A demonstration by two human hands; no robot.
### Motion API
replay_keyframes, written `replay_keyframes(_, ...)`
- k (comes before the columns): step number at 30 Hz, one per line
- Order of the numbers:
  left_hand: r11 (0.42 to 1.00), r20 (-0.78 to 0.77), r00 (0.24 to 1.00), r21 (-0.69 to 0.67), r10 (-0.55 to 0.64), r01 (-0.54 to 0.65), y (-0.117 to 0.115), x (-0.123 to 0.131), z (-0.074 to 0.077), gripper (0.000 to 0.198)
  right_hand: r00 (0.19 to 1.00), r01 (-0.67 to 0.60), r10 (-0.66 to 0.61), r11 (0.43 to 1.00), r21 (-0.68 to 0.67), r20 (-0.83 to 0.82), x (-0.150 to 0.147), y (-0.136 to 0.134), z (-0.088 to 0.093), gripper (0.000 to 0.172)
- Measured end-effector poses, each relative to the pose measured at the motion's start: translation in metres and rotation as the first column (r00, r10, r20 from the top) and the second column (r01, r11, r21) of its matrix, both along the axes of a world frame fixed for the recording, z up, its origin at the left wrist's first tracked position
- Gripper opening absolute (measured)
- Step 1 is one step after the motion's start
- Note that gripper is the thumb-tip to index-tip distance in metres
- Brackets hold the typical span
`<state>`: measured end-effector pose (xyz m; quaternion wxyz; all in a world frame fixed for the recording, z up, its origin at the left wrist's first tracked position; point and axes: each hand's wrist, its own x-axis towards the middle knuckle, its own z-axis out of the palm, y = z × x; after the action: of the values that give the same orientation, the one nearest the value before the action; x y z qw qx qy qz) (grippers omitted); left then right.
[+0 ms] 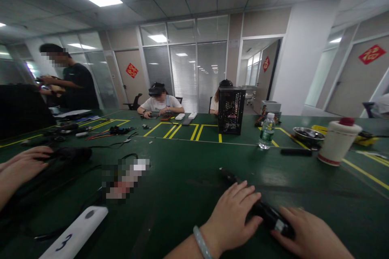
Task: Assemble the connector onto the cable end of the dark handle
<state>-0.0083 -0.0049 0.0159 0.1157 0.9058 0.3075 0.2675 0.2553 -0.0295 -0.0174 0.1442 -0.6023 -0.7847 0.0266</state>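
A long black device [267,215] with a silvery part near its right end lies low over the green table [188,178], close to me. My left hand [232,216], with a pale band on its wrist, lies over the device's middle, fingers curled on top and thumb beside it. At the device's right end my right hand [308,234] is closed around it. The device's far tip [226,174] pokes out beyond my left fingers.
Another person's hands [20,168] rest on a black object [71,153] with cables at the left edge. A white tag marked 3 [75,234] lies near me. Further back stand a water bottle [266,131], a black perforated case [231,111], a white red-capped cylinder [337,141] and a metal bowl [305,132]. Two people sit across the table and another stands at the left.
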Motion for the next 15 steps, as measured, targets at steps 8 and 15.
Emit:
replay_keyframes(8, 0.958, -0.050, 0.958, -0.045, 0.281, -0.283, 0.010, -0.006, -0.011, 0.046, 0.855, -0.517, 0.517, 0.856, 0.011, -0.036, -0.112, 0.057, 0.016, 0.045)
replay_keyframes(15, 0.958, -0.028, 0.958, -0.009, 0.286, -0.287, 0.012, -0.003, -0.013, 0.051, 0.989, -0.142, 0.144, 0.984, 0.104, -0.016, -0.069, 0.024, 0.019, 0.047)
